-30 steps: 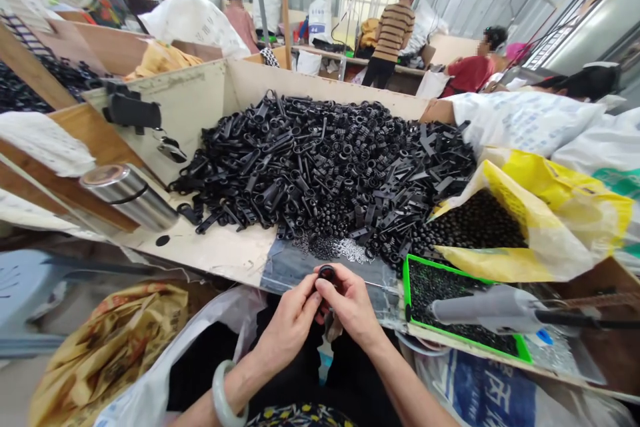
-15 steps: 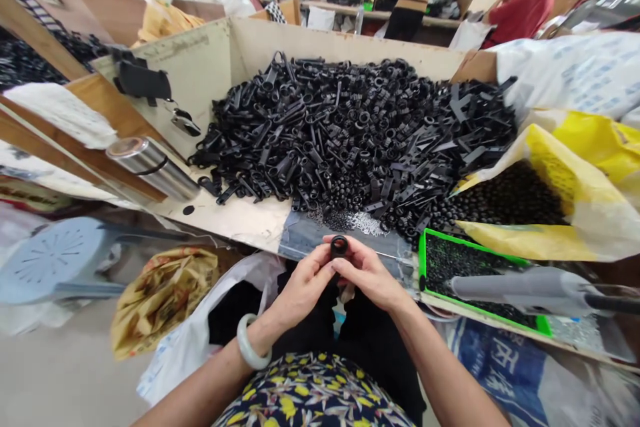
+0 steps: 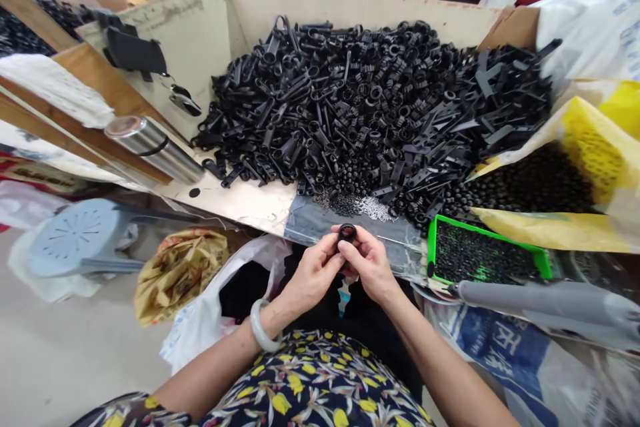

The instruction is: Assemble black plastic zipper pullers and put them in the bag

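Observation:
Between my two hands, over the front edge of the bench, is a small black plastic ring part (image 3: 347,232), its round opening facing up. My left hand (image 3: 314,272) pinches it from the left with thumb and fingers. My right hand (image 3: 373,265) grips its other side, the thumb near its lower edge. The lower end of the part is hidden by my fingers. Just beyond my right hand, a thin metal rod (image 3: 393,240) shows over the grey mat (image 3: 313,219); whether it touches the hand I cannot tell. Small silvery pieces (image 3: 375,209) lie past the mat.
A big heap of black plastic parts (image 3: 340,100) fills the walled bench. At left stands a steel flask (image 3: 155,147). To the right are a green tray (image 3: 490,252) of small black pieces, a yellow-white sack (image 3: 560,223) and a grey tool-like object (image 3: 540,300). A stool (image 3: 75,237) stands lower left.
The view has tipped down, so the heap and bench sit higher in the picture. Both hands keep hold of the ring part, and its opening now shows more fully.

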A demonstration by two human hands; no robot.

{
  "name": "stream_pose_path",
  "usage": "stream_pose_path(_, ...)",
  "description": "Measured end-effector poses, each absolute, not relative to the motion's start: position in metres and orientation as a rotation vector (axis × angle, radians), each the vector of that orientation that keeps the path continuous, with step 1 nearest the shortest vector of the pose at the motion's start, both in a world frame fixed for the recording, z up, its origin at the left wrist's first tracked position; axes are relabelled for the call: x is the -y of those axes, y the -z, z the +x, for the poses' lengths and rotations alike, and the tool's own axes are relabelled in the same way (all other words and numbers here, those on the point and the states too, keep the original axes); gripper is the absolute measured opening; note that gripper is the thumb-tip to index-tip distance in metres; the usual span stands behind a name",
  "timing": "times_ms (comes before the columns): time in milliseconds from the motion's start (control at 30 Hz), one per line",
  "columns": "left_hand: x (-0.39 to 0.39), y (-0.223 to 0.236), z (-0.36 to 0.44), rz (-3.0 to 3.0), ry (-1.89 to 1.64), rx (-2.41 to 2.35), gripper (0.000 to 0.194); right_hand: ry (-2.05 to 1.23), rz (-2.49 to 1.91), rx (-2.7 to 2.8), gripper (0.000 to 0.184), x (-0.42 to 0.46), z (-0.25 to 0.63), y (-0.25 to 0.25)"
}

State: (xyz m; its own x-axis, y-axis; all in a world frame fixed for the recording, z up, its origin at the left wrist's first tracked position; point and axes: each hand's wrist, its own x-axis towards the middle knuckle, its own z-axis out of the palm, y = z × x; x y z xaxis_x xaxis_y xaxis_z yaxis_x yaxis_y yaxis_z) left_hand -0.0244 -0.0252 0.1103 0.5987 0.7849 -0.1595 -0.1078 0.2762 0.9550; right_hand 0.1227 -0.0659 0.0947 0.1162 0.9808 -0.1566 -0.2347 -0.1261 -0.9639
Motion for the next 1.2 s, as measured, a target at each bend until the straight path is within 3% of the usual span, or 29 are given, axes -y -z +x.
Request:
stream_pose_path(200, -0.005, -0.123, -0.033, 0.739, -0.836, -0.670, 0.030, -1.346, -0.932, 0.720, 0.079, 0.069, 0.119, -0.099)
stream_pose_path(467, -0.006, -0.120, -0.047, 1.039, -0.812, -0.703, 0.002, -1.601, -0.980, 0.487, 0.053, 0.060, 0.100, -0.088)
stream_pose_path(567, -0.014, -0.106, -0.057, 1.096, -0.851, -0.748, 0.007, -1.550, -1.042, 0.702, 0.046, 0.054, 0.109, -0.085)
stream_pose_path(633, -0.025, -0.097, -0.066, 1.119, -0.894, -0.760, 0.006, -1.440, -1.146, 0.879, 0.043, 0.050, 0.118, -0.082)
stream_pose_path(733, -0.040, -0.086, -0.078, 1.223, -1.029, -0.829, 0.035, -1.016, -1.439, 1.234, 0.031, 0.045, 0.129, -0.074)
stream_pose_path(900, -0.035, -0.076, -0.067, 1.789, -0.937, -0.947, 0.027, -0.283, -1.802, 1.847, 0.023, 0.042, 0.132, -0.056)
stream_pose_path(1033, -0.030, -0.066, -0.041, 2.300, -0.671, -0.797, 0.037, -0.245, -1.830, 1.982, 0.027, 0.041, 0.151, -0.058)
stream_pose_path(1200, -0.041, -0.055, -0.033, 2.531, -0.595, -0.851, 0.029, -0.460, -1.793, 1.728, 0.029, 0.030, 0.197, -0.081)
